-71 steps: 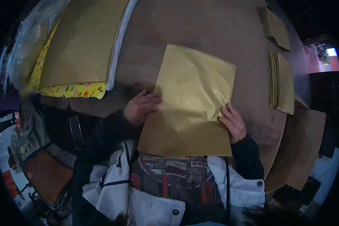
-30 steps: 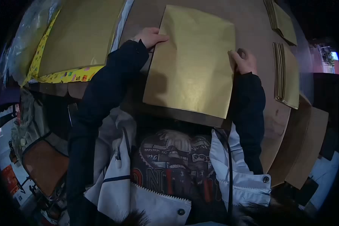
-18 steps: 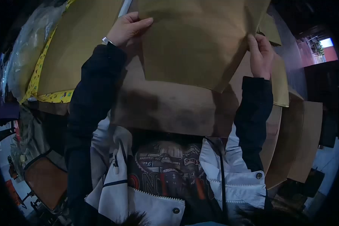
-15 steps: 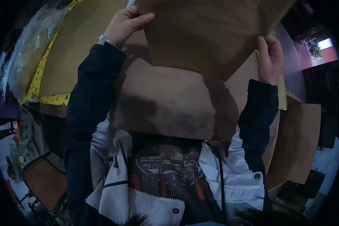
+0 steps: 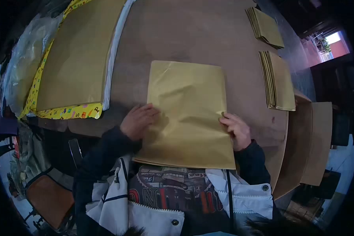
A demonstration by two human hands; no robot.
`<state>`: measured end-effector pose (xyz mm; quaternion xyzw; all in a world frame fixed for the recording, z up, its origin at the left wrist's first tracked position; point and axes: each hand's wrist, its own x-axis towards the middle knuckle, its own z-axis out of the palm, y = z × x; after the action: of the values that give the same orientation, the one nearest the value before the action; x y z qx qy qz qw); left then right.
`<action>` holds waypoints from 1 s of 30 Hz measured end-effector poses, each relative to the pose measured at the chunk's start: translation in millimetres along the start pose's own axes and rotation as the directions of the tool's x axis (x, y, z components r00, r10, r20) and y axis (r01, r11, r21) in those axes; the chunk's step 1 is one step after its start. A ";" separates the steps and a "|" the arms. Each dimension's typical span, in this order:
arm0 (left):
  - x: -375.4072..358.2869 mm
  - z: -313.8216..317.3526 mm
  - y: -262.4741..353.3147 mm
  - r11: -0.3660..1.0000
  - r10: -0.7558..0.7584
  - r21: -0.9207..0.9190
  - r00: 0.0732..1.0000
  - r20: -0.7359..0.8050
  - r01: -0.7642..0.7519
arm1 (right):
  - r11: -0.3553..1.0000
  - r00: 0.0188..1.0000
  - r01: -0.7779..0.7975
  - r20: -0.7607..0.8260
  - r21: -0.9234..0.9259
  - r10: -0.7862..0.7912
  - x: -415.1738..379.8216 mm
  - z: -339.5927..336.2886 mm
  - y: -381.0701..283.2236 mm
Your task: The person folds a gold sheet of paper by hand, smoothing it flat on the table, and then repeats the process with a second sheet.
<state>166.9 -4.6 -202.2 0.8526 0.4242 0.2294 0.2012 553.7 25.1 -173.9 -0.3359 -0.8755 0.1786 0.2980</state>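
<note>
Pretty light and bendy by the look of it, this gold paper [image 5: 188,118]: stiff enough to lie fairly flat, soft enough to crease, probably a bit slick on the shiny face, and easy to dent with a hard pinch. Best to take hold by both side edges, roughly level, to avoid a sag in the middle. Lying on the surface [image 5: 177,35] right in front of the body, between left hand [image 5: 137,124] and right hand [image 5: 238,131], with the near edge out toward the shirt [image 5: 173,188]. On the left edge, close-set fingers over the top; no clear view of the thumb, so can't tell about a pinch. On the right edge, bent fingers in light-looking contact, fairly narrow; can't tell if actually gripping.
</note>
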 end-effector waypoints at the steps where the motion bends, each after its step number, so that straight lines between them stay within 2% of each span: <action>1: -5.1 4.2 4.8 0.997 -0.058 0.057 0.996 0.070 0.054 | 1.000 1.000 -0.008 0.002 0.000 0.008 -3.9 1.1 -2.4; 2: -8.0 3.2 7.6 0.996 -0.060 0.071 0.988 0.139 0.051 | 0.996 0.992 -0.035 0.118 -0.085 0.045 -4.6 2.4 -9.0; 3: -7.3 3.0 10.5 0.996 -0.059 0.068 0.988 0.144 0.050 | 0.984 0.969 -0.050 0.229 -0.171 0.089 -3.3 2.7 -15.1; 5: -7.7 3.7 14.2 0.977 -0.096 0.213 0.949 0.299 0.032 | 0.986 0.952 -0.066 0.285 -0.156 0.109 -12.3 5.9 -2.7; 7: -9.7 2.8 12.3 0.974 -0.094 0.227 0.938 0.335 0.016 | 0.984 0.904 -0.058 0.408 -0.169 0.123 -6.2 3.4 3.3; 9: -11.7 1.7 9.1 0.970 -0.088 0.242 0.925 0.369 -0.005 | 0.979 0.898 -0.058 0.418 -0.197 0.138 -11.4 4.2 9.7; 13: -18.1 4.3 4.2 0.980 -0.061 0.198 0.949 0.308 -0.001 | 0.980 0.922 -0.080 0.361 -0.182 0.142 -19.0 9.3 14.4; 16: -20.7 3.3 -0.4 0.987 -0.063 0.159 0.957 0.282 0.018 | 0.994 0.960 -0.105 0.257 -0.033 0.110 -33.5 13.3 21.6; 18: -23.8 5.3 -10.5 0.990 -0.070 0.136 0.956 0.286 0.031 | 0.995 0.968 -0.103 0.228 -0.014 0.104 -35.0 13.9 26.0; 19: -26.2 8.8 -18.9 0.995 -0.045 0.094 0.979 0.199 0.027 | 0.996 0.978 -0.090 0.189 0.000 0.089 -31.5 13.0 26.3; 20: -27.2 11.3 -23.6 0.998 -0.026 0.053 0.994 0.110 0.020 | 0.988 0.970 -0.125 0.197 -0.086 0.140 -22.8 11.6 19.3; 21: -23.4 12.5 -19.6 0.999 -0.026 0.047 0.993 0.119 0.021 | 0.986 0.972 -0.135 0.180 -0.097 0.150 -13.4 14.9 14.8; 23: -11.3 11.8 -3.0 0.992 -0.108 0.060 0.994 0.009 0.108 | 0.987 0.956 -0.120 0.254 -0.110 0.145 -2.2 15.0 14.8; 24: -8.5 10.4 -2.2 0.991 -0.120 0.054 0.993 0.021 0.119 | 0.989 0.927 -0.072 0.358 -0.127 0.113 3.3 12.8 14.2; 25: -6.7 9.1 -4.5 0.997 -0.073 0.028 0.996 0.058 0.071 | 0.991 0.884 -0.020 0.461 -0.133 0.080 5.4 14.7 13.0; 26: -6.6 7.7 -4.8 1.000 -0.026 0.000 0.996 0.089 0.026 | 0.993 0.868 0.010 0.495 -0.121 0.052 -0.2 17.3 16.3; 27: -8.4 3.5 -0.6 0.999 -0.043 -0.007 0.994 0.098 0.044 | 0.994 0.861 0.005 0.507 -0.105 0.049 -2.6 17.5 15.9; 29: -11.2 -5.0 7.4 0.989 -0.111 0.126 0.960 0.258 0.080 | 0.994 0.847 -0.026 0.526 -0.109 0.079 -0.8 13.6 12.7; 30: -13.3 -5.3 10.2 0.988 -0.122 0.126 0.958 0.261 0.092 | 0.991 0.845 -0.023 0.527 -0.133 0.090 -1.1 13.6 12.4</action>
<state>163.3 -20.4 -195.4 0.8615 0.4510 0.0766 0.2203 551.7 31.7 -191.0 -0.3165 -0.9227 0.2195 0.0177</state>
